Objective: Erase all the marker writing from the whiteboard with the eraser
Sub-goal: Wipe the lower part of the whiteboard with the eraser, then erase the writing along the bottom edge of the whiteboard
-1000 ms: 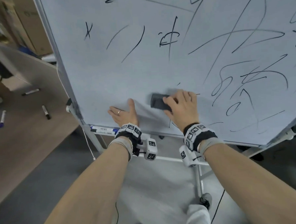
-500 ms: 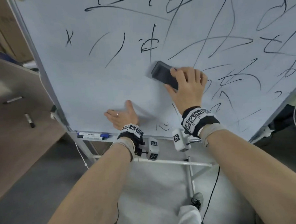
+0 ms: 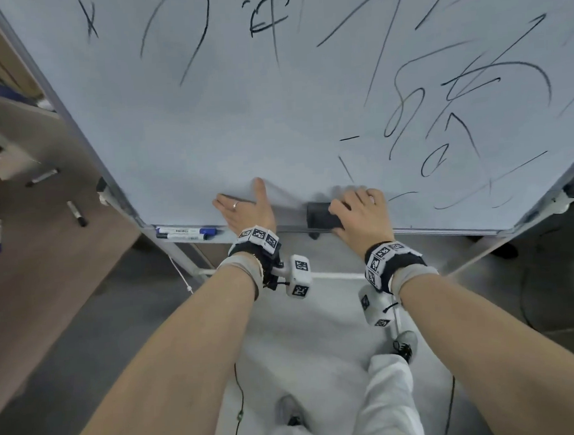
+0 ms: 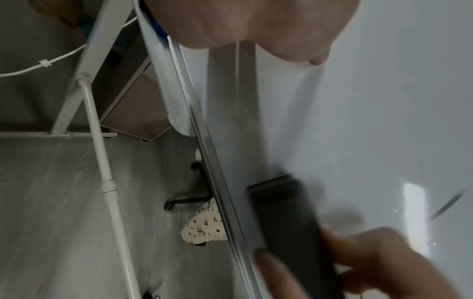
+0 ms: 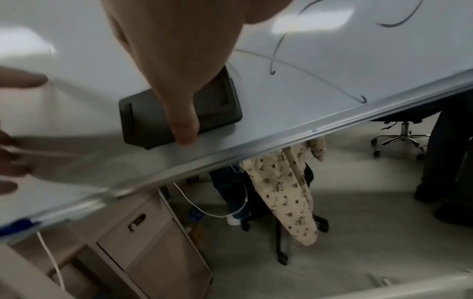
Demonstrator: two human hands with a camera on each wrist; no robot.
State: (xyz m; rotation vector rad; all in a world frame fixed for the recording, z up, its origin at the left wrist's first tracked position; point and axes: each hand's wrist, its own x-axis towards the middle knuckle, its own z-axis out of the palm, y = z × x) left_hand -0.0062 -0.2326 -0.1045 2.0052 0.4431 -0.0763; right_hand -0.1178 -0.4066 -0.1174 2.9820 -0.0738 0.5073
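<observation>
The whiteboard fills the upper head view, with black marker strokes mostly over its right half and along the top. My right hand grips the dark eraser and holds it against the board just above the bottom frame. In the right wrist view my thumb lies across the eraser. My left hand rests flat on the board's lower edge, fingers straight, to the left of the eraser. The left wrist view shows the eraser beside the frame.
Two markers lie in the tray under the board's left corner. More markers lie on the wooden table at left. The board's white stand legs, cables, and an office chair with a floral cloth sit below and behind.
My right hand has swept the eraser down from mid-board to the bottom edge, and the small marks under it are gone. My left hand stays pressed in the same place.
</observation>
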